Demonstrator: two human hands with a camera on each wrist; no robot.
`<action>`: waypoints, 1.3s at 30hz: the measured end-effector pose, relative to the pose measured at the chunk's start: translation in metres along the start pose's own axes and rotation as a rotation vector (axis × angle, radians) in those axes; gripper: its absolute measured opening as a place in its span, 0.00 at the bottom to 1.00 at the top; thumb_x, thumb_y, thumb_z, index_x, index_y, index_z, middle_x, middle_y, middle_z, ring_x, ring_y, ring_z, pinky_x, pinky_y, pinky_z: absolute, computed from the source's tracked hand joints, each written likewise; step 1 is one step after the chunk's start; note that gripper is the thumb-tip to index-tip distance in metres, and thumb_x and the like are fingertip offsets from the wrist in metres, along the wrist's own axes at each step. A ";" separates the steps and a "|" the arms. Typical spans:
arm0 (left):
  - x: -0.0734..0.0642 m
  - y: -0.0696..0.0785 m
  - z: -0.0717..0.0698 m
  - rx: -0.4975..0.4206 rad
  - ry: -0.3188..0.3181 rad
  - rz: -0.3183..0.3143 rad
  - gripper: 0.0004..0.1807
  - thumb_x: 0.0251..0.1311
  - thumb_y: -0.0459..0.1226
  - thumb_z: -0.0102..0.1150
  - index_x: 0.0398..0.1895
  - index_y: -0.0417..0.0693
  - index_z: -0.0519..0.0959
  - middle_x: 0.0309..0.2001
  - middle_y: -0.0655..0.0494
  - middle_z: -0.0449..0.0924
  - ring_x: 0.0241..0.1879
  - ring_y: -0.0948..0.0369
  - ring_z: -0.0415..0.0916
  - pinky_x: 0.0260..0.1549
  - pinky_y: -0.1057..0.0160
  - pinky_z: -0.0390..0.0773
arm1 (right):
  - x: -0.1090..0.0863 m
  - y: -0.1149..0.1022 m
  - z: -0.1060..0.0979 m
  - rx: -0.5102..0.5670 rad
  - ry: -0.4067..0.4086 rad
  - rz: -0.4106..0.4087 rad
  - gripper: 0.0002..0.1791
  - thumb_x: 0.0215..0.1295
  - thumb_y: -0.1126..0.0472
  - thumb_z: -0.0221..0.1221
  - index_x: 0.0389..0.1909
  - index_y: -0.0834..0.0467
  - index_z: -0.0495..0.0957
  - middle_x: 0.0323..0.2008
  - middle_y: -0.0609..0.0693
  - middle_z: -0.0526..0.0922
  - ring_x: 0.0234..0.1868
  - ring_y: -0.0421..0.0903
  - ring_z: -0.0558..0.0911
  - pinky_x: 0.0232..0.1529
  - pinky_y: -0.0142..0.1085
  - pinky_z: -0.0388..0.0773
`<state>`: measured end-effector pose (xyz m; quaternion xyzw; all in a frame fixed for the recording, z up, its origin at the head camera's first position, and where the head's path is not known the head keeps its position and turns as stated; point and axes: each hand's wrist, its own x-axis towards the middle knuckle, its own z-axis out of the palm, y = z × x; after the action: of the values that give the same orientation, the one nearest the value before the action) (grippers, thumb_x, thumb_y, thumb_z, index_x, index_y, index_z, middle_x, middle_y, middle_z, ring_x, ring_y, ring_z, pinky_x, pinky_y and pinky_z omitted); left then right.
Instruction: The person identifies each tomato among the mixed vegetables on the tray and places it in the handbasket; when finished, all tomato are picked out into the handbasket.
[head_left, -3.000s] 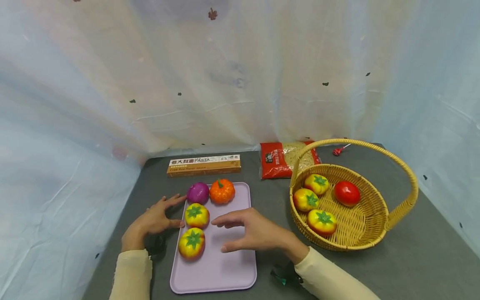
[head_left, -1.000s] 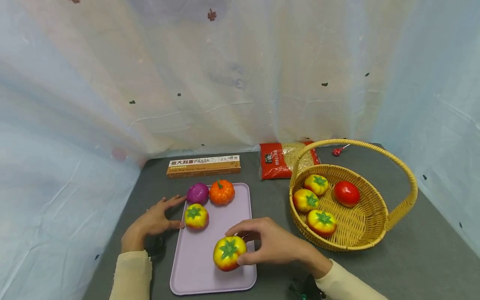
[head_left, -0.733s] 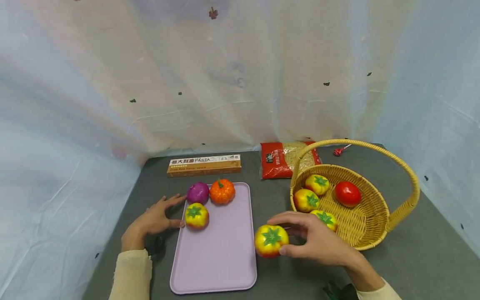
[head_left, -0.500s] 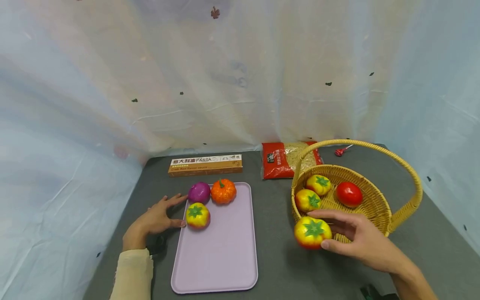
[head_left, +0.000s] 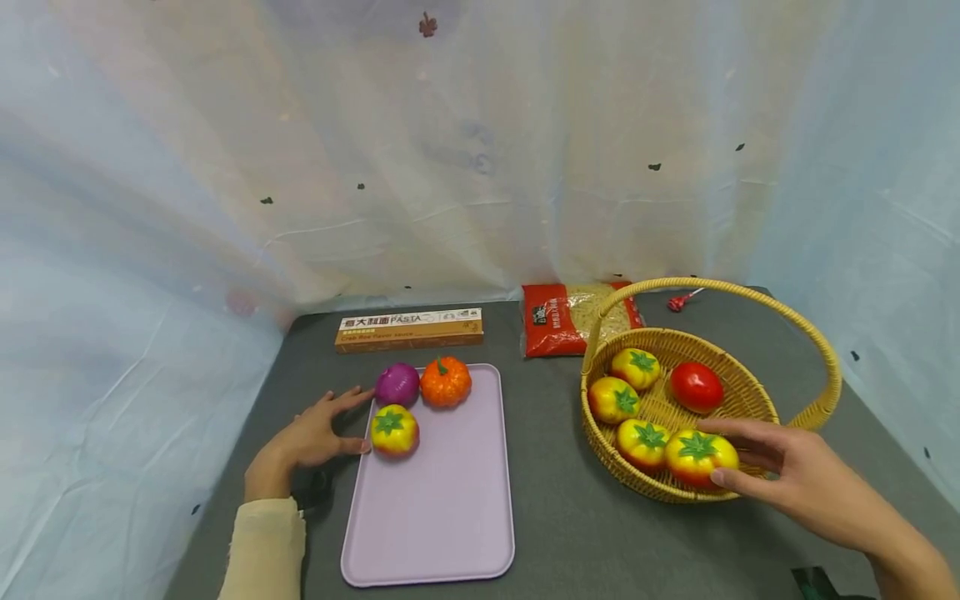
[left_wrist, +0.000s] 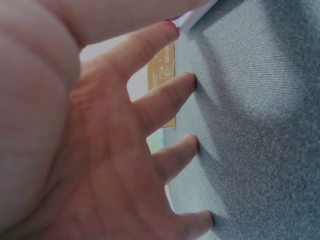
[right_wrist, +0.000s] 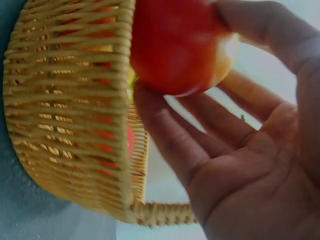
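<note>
My right hand (head_left: 806,483) holds a yellow-and-red toy persimmon (head_left: 701,458) by its side, between thumb and fingers. The fruit is at the near rim of the wicker basket (head_left: 607,454). In the right wrist view, the persimmon's red underside (right_wrist: 175,45) shows just above the rim. Inside the basket lie several more persimmons (head_left: 642,443) and a red tomato (head_left: 696,387). My left hand (head_left: 307,435) is spread at the left edge of the lilac tray (head_left: 442,525), its fingertips on the table. On that tray sit a purple onion (head_left: 397,385), a small orange pumpkin (head_left: 446,383) and one persimmon (head_left: 395,432).
A pasta box (head_left: 409,331) lies behind the tray. Behind the basket are a red bag (head_left: 555,321) with a see-through part and a wrapped lollipop (head_left: 678,302). The basket's tall handle (head_left: 720,287) arches over it. Pale curtains (head_left: 480,150) surround the grey table (head_left: 547,517).
My right hand has picked the nearer persimmon off the tray and carried it right, to the basket's near rim. My left hand has stayed by the tray's edge.
</note>
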<state>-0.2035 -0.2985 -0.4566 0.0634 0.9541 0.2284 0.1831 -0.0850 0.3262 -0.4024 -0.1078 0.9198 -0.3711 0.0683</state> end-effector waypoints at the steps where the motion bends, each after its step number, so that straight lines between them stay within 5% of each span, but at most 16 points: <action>1: 0.000 0.000 0.000 0.000 -0.001 -0.003 0.53 0.58 0.55 0.80 0.86 0.59 0.66 0.87 0.39 0.56 0.85 0.25 0.42 0.72 0.11 0.41 | 0.002 0.000 0.001 -0.001 -0.013 0.000 0.26 0.75 0.54 0.71 0.70 0.50 0.82 0.64 0.54 0.87 0.53 0.25 0.85 0.47 0.26 0.88; 17: -0.001 0.001 -0.001 0.000 -0.005 -0.027 0.53 0.58 0.56 0.81 0.86 0.61 0.66 0.87 0.39 0.55 0.85 0.25 0.42 0.72 0.12 0.41 | 0.028 -0.016 0.018 0.023 -0.033 -0.054 0.23 0.73 0.47 0.72 0.66 0.44 0.84 0.64 0.48 0.87 0.56 0.32 0.87 0.53 0.27 0.87; 26: -0.002 0.002 -0.002 -0.001 -0.001 -0.024 0.53 0.57 0.55 0.81 0.86 0.61 0.67 0.87 0.39 0.56 0.85 0.25 0.42 0.72 0.11 0.42 | 0.033 -0.016 0.016 0.023 -0.093 -0.059 0.25 0.71 0.47 0.74 0.65 0.48 0.84 0.63 0.49 0.87 0.57 0.43 0.90 0.52 0.28 0.88; 33: -0.002 0.003 -0.002 0.003 -0.001 -0.018 0.53 0.58 0.55 0.81 0.86 0.60 0.66 0.87 0.39 0.56 0.85 0.25 0.43 0.72 0.11 0.42 | 0.040 -0.015 0.022 0.057 -0.124 -0.059 0.28 0.67 0.48 0.76 0.65 0.51 0.85 0.63 0.52 0.87 0.59 0.56 0.90 0.54 0.41 0.92; 39: 0.000 0.001 -0.001 0.014 -0.004 -0.029 0.54 0.57 0.56 0.81 0.86 0.60 0.66 0.87 0.38 0.56 0.85 0.25 0.43 0.72 0.11 0.42 | 0.049 -0.012 0.030 0.045 -0.113 -0.086 0.27 0.66 0.50 0.77 0.64 0.51 0.85 0.62 0.51 0.88 0.60 0.55 0.89 0.55 0.39 0.91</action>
<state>-0.2038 -0.2978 -0.4554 0.0514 0.9562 0.2188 0.1876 -0.1241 0.2853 -0.4176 -0.1663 0.9005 -0.3874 0.1065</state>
